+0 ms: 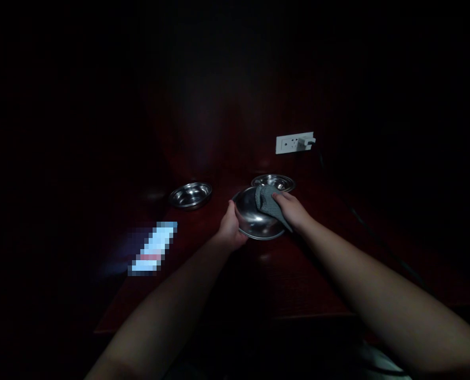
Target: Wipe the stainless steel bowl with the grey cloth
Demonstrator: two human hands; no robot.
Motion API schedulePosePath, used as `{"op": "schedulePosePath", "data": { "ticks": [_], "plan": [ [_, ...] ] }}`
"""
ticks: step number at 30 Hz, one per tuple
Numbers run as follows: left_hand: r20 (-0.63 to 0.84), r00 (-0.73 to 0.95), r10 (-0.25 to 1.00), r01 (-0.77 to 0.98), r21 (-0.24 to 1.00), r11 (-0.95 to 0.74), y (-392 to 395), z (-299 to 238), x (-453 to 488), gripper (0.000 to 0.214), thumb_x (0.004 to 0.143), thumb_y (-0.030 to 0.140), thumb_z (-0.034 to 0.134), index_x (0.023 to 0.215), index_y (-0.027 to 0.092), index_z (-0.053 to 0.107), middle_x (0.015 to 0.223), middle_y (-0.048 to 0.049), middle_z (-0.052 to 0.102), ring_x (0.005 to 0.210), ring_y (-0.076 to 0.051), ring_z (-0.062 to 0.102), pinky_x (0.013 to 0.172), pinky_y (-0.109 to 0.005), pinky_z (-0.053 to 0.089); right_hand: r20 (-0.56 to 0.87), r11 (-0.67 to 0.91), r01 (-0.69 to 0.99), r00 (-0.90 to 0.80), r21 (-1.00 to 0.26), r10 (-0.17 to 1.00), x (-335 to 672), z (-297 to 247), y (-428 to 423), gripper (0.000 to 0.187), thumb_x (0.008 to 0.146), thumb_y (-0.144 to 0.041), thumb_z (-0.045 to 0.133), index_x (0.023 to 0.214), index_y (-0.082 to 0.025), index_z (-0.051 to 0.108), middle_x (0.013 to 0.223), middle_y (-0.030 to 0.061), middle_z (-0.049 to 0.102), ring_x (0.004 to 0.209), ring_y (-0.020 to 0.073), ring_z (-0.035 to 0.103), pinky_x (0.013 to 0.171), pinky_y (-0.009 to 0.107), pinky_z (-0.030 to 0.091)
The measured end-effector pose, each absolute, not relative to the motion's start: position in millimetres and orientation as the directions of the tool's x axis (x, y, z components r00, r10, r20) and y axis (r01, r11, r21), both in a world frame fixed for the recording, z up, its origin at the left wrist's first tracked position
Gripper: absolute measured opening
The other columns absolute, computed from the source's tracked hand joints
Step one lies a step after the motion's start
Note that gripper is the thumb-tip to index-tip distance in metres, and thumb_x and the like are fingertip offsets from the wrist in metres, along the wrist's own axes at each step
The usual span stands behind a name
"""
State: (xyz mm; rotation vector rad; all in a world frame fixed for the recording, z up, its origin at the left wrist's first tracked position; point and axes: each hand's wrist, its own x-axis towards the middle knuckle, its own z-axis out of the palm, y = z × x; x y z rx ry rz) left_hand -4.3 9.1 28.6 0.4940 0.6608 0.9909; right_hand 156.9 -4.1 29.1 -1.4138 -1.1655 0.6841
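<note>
My left hand [232,228] grips the left rim of a shiny metal bowl [254,219], thumb on the near side of the rim. The bowl is held tilted above the dark red table, its rounded surface facing me. In my right hand [292,208] a grey-green cloth [272,203] is pinched and pressed against the bowl's upper right. Just behind is a second metal bowl [276,181], partly covered by the held one. Another metal bowl [191,196] sits on the table to the left.
A pixelated bright screen [153,248] lies at the left of the dark red table [298,295]. On the back wall is a white socket plate [285,144] with a plug [307,142] in it. A dark cable [364,221] runs down the right side. The surroundings are very dark.
</note>
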Motion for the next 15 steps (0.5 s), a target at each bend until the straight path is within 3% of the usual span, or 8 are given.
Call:
{"op": "schedulePosePath", "data": {
  "ticks": [6, 15],
  "plan": [
    [-0.220, 0.102, 0.970, -0.447, 0.861, 0.243, 19, 20, -9, 0.031, 0.083, 0.042, 0.052, 0.088, 0.014, 0.064, 0.080, -0.0076, 0.068, 0.065, -0.017, 0.064, 0.066, -0.030, 0.052, 0.030, -0.053, 0.283, 0.282, -0.958, 0.959, 165, 25, 0, 0.050, 0.076, -0.054, 0.051, 0.104, -0.014, 0.064, 0.093, 0.0115, 0.070, 0.080, 0.0258, 0.065, 0.075, 0.038, 0.048],
    [-0.274, 0.069, 0.959, -0.178, 0.943, 0.282, 26, 20, -20, 0.027, 0.080, 0.043, 0.054, 0.079, 0.017, 0.063, 0.066, -0.0042, 0.064, 0.056, -0.015, 0.058, 0.056, -0.026, 0.045, 0.044, -0.056, 0.370, 0.257, -0.927, 0.965, 165, 26, -2, 0.051, 0.077, -0.053, 0.050, 0.110, -0.016, 0.062, 0.102, 0.0098, 0.068, 0.088, 0.0238, 0.064, 0.080, 0.035, 0.046]
  ]
}}
